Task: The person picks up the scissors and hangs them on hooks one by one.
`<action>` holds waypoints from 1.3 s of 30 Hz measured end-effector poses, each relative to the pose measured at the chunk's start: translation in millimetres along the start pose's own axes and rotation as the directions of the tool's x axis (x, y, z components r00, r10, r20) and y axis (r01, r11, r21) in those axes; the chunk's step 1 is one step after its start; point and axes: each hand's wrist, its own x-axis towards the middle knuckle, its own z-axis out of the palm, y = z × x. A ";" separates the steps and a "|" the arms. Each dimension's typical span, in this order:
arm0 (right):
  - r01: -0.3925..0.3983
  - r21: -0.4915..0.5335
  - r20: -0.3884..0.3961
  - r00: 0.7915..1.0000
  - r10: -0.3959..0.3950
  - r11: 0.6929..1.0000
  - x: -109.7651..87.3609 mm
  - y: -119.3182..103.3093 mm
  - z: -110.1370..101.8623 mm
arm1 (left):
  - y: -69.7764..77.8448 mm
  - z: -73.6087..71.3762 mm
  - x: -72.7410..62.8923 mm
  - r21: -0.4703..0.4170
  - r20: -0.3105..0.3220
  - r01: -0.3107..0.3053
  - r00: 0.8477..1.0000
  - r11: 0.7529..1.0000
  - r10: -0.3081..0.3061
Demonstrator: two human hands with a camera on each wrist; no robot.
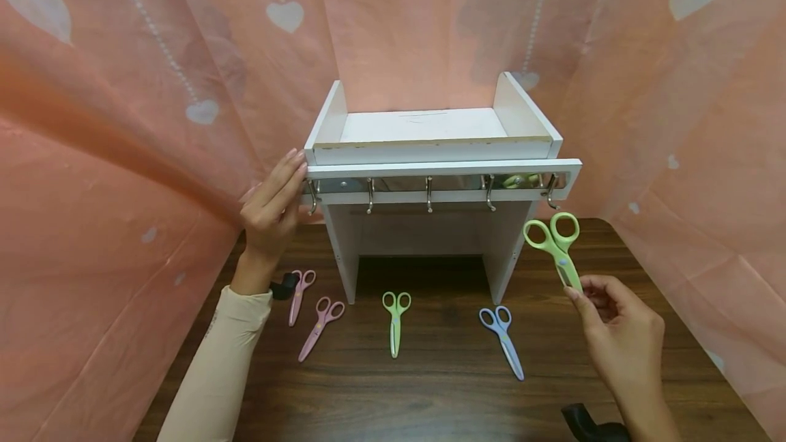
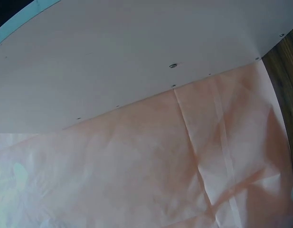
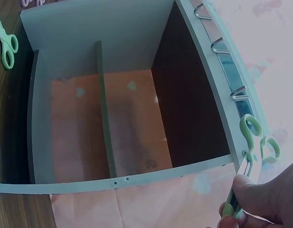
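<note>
My right hand (image 1: 620, 333) pinches a pair of green scissors (image 1: 562, 258) by the blade end, finger loops upward. The loops are just below the rightmost hook (image 1: 550, 191) on the white rail (image 1: 399, 170) in the head view. The right wrist view also has these scissors (image 3: 254, 154) beside the rail's end, apart from the hooks. With fingers straight, my left hand (image 1: 270, 213) rests against the rail's left end; its thumb is hidden. The left wrist view holds only the white side panel (image 2: 113, 61) and the pink cloth.
Two pink scissors (image 1: 321, 326), green scissors (image 1: 395, 326) and blue scissors (image 1: 505, 343) lie on the dark wooden table (image 1: 430, 401). A white shelf unit (image 1: 344, 244) stands behind them, its mirrored strip bearing several metal hooks. Pink cloth (image 1: 399, 33) hangs around it.
</note>
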 end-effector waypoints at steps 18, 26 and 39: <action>0.010 0.027 0.005 1.000 -0.010 1.000 4.9 1.1 6.9 | 0.3 1.5 -2.3 0.008 0.005 0.010 1.000 1.000 -0.010; 0.019 0.035 0.015 1.000 -0.019 0.999 11.9 3.0 10.7 | -3.5 -4.1 -7.5 0.036 0.016 0.033 0.999 0.999 -0.033; 0.035 0.064 0.022 0.999 -0.036 0.997 17.2 2.4 18.7 | -5.0 -14.5 -7.9 0.101 0.019 0.031 0.999 0.994 -0.033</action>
